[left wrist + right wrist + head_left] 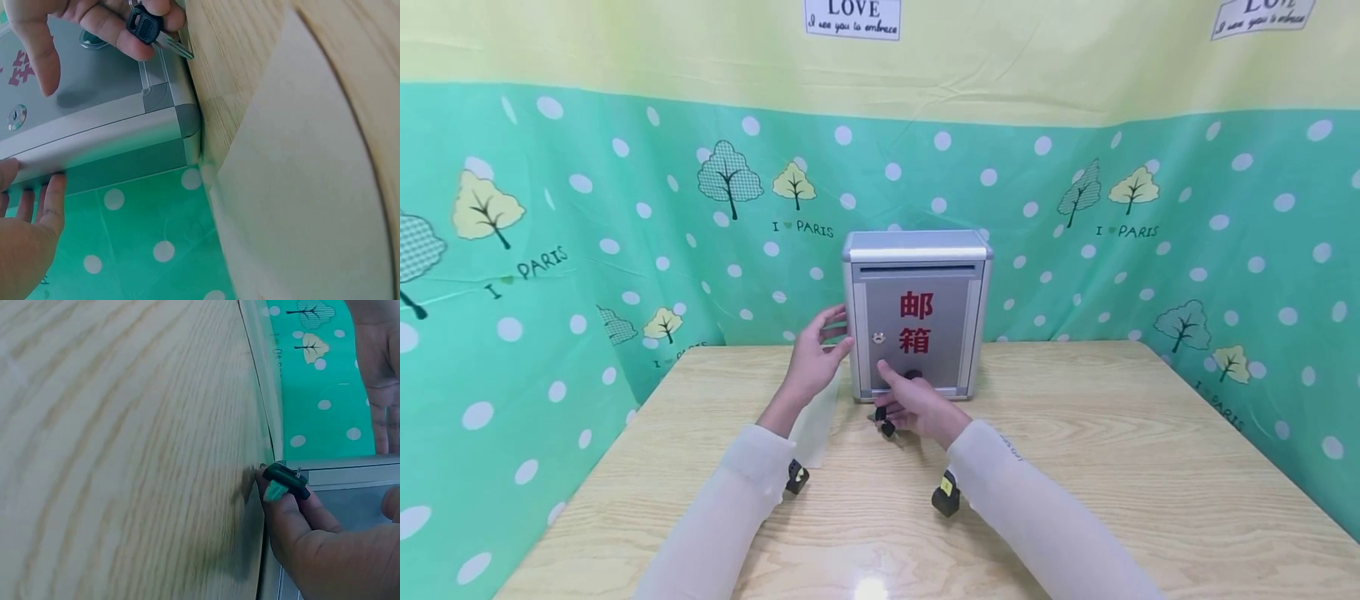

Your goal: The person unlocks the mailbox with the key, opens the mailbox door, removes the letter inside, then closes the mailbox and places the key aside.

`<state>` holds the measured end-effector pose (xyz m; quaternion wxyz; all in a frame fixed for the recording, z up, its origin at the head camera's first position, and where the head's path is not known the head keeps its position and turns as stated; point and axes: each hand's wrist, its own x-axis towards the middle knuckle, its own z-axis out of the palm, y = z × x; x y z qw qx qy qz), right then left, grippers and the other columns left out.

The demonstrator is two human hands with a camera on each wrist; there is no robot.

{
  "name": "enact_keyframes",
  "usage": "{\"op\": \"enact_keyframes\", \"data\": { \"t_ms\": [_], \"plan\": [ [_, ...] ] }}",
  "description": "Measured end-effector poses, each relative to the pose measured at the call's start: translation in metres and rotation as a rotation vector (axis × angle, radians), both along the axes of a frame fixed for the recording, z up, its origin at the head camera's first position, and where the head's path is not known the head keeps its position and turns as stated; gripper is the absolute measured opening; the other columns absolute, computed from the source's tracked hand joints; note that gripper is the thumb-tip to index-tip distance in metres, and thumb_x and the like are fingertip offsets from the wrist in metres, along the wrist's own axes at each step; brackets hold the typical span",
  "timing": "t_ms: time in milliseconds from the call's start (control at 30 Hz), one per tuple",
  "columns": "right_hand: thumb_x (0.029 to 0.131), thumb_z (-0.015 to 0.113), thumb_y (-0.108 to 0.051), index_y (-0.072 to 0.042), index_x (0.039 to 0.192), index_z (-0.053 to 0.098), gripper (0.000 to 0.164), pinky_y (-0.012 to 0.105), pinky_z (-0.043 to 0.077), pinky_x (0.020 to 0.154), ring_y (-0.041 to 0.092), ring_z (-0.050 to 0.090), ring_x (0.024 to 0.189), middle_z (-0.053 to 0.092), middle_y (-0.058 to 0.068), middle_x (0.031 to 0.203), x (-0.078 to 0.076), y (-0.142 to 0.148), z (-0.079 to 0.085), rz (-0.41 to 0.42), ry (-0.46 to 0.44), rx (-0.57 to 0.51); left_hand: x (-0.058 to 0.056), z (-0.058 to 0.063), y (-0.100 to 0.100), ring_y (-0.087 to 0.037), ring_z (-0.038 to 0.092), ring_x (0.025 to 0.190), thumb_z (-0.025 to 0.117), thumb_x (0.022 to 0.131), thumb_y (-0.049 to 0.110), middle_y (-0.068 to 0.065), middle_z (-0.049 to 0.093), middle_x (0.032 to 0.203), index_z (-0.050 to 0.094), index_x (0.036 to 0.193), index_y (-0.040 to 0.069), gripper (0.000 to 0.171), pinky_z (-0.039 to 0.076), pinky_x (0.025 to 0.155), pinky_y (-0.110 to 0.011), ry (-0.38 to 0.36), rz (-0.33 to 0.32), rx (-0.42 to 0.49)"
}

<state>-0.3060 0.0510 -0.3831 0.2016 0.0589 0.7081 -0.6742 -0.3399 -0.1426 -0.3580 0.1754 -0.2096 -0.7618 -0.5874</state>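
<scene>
A grey metal mailbox (951,325) with red characters, a slot near the top and a small round lock (878,338) stands upright on the table. Along its left side my left hand (817,357) rests, fingers extended against the side wall, thumb toward the front edge. In front of the box's lower part, my right hand (923,408) holds a small bunch of black-headed keys (887,428) in its curled fingers, its thumb raised apart. One metal key blade points out past those fingers in the left wrist view, where the black key head (145,25) shows clearly.
A pale sheet of paper or envelope (814,429) lies on the wood-grain table (1075,467), left of the mailbox and partly behind the left forearm. A green and yellow patterned curtain (647,167) hangs at the back and both sides.
</scene>
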Motion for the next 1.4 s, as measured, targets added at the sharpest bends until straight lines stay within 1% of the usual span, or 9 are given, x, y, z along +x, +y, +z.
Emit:
{"op": "enact_keyframes", "data": {
  "t_ms": [133,333,567,767,900,1033,1100,1200,1400],
  "plan": [
    [0.097,0.056,-0.065,0.010,0.123,0.061,0.080,0.034,0.059,0.086,0.031,0.063,0.098,0.064,0.025,0.122,0.000,0.001,0.001,-0.012,-0.013,-0.020,0.001,0.000,-0.001,-0.037,0.060,0.126,0.065,0.098,0.000,-0.017,0.055,0.145,0.046,0.151,0.007,0.057,0.055,0.102,-0.048,-0.003,-0.004,0.006],
    [0.098,0.056,-0.061,0.014,0.128,0.058,0.081,0.040,0.060,0.093,0.038,0.064,0.108,0.060,0.031,0.127,-0.001,0.003,0.001,-0.006,-0.029,-0.086,0.001,0.000,0.000,-0.035,0.061,0.125,0.066,0.097,0.000,-0.015,0.056,0.145,0.047,0.150,0.009,0.057,0.055,0.102,-0.045,-0.008,0.008,0.008],
    [0.098,0.055,-0.064,0.013,0.131,0.056,0.084,0.044,0.058,0.096,0.041,0.062,0.115,0.058,0.031,0.131,-0.003,0.007,0.001,0.013,-0.049,-0.120,0.001,0.001,-0.001,-0.038,0.060,0.126,0.065,0.097,-0.002,-0.018,0.056,0.145,0.047,0.150,0.007,0.057,0.054,0.102,-0.052,-0.001,-0.007,0.024],
    [0.098,0.054,-0.064,0.013,0.134,0.053,0.084,0.046,0.058,0.097,0.043,0.061,0.119,0.057,0.033,0.133,-0.005,0.011,0.003,0.022,-0.054,-0.143,0.001,0.001,-0.002,-0.036,0.059,0.126,0.066,0.098,0.001,-0.015,0.056,0.145,0.047,0.150,0.009,0.056,0.053,0.103,-0.052,-0.017,0.008,0.014],
    [0.099,0.054,-0.063,0.013,0.136,0.052,0.084,0.046,0.057,0.098,0.044,0.060,0.121,0.056,0.033,0.135,-0.005,0.014,0.004,0.040,-0.049,-0.153,0.002,0.001,-0.003,-0.037,0.059,0.127,0.066,0.098,0.001,-0.016,0.055,0.145,0.047,0.150,0.008,0.056,0.053,0.103,-0.051,-0.019,0.005,0.017],
    [0.100,0.054,-0.061,0.012,0.139,0.051,0.083,0.045,0.056,0.100,0.044,0.059,0.124,0.055,0.033,0.137,-0.003,0.019,0.007,0.059,-0.034,-0.143,0.000,0.000,-0.002,-0.037,0.060,0.126,0.066,0.098,0.001,-0.016,0.056,0.145,0.048,0.149,0.007,0.055,0.055,0.102,-0.047,-0.019,0.000,0.022],
    [0.100,0.055,-0.059,0.012,0.139,0.051,0.081,0.045,0.057,0.100,0.044,0.059,0.124,0.055,0.033,0.137,-0.003,0.023,0.008,0.065,-0.020,-0.129,0.001,0.000,-0.001,-0.036,0.060,0.125,0.065,0.098,0.001,-0.016,0.056,0.144,0.048,0.149,0.007,0.054,0.055,0.102,-0.045,-0.024,0.005,0.016],
    [0.102,0.057,-0.053,0.010,0.137,0.054,0.072,0.044,0.058,0.098,0.042,0.062,0.120,0.058,0.031,0.135,-0.003,0.026,0.009,0.078,0.030,-0.084,0.005,0.002,0.000,-0.034,0.061,0.124,0.065,0.099,0.005,-0.013,0.058,0.143,0.050,0.147,0.009,0.051,0.055,0.102,-0.045,-0.042,0.032,0.007],
    [0.104,0.060,-0.036,0.008,0.131,0.058,0.052,0.046,0.058,0.096,0.042,0.065,0.114,0.064,0.029,0.126,0.001,0.031,0.015,0.095,0.191,0.042,0.018,0.005,0.004,-0.036,0.062,0.119,0.064,0.100,0.005,-0.015,0.061,0.137,0.054,0.142,0.006,0.043,0.056,0.100,-0.045,-0.046,0.092,-0.029]
  ]
}}
